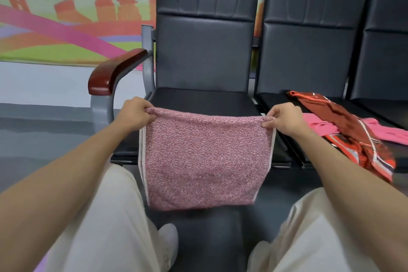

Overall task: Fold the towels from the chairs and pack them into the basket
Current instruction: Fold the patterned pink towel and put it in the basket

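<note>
**Head view: speckled pink terry towel (205,159) hangs stretched between both hands**

Far left, a colourful painted wall mural (66,28) of orange buildings, then the glossy dark red wooden armrest (112,73) on its grey frame. Now the left hand (134,115): fingers curled tight, pinching the towel's top left corner. The towel hangs flat from that top edge and looks doubled over, with white edging down both sides. It sits in front of the black padded chair (205,51) and above the dark grey floor (209,238), between the person's knees in cream trousers (110,216). Over to the right hand (284,119): thumb and fingers pinching the top right corner, level with the left. Further right, on the seat of the second black padded chair (309,51), a bright pink towel (318,127) lies flat. A red patterned cloth (353,134) is draped across it, its end spilling over the seat's front edge.
</note>
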`<control>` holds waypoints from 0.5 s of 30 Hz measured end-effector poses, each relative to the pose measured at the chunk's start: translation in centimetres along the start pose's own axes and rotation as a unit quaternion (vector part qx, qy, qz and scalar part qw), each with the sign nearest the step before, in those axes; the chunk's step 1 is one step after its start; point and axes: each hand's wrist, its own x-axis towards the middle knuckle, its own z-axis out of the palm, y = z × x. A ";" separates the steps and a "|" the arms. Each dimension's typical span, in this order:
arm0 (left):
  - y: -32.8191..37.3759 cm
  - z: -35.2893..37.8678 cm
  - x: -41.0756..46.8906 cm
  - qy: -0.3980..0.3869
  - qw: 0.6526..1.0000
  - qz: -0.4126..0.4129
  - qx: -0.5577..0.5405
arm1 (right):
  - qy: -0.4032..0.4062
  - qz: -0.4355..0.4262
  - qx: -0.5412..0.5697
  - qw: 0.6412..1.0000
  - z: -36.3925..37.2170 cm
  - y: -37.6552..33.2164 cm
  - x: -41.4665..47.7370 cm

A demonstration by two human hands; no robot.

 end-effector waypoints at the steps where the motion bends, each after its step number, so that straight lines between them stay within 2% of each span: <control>1: 0.0 0.0 0.0 -0.007 1.000 -0.002 0.005 | 0.011 0.003 0.007 1.000 -0.1 0.0 0.1; 4: 0.1 0.3 0.2 -0.035 0.999 -0.006 0.025 | -0.005 -0.006 0.000 1.000 0.2 0.1 0.3; 9: -0.4 0.5 0.5 -0.048 0.997 -0.022 0.053 | -0.136 -0.019 -0.020 0.990 0.5 0.2 0.1; 15: 0.1 0.3 0.5 -0.004 0.999 -0.004 0.050 | -0.098 -0.007 0.002 0.995 -1.0 -0.2 0.0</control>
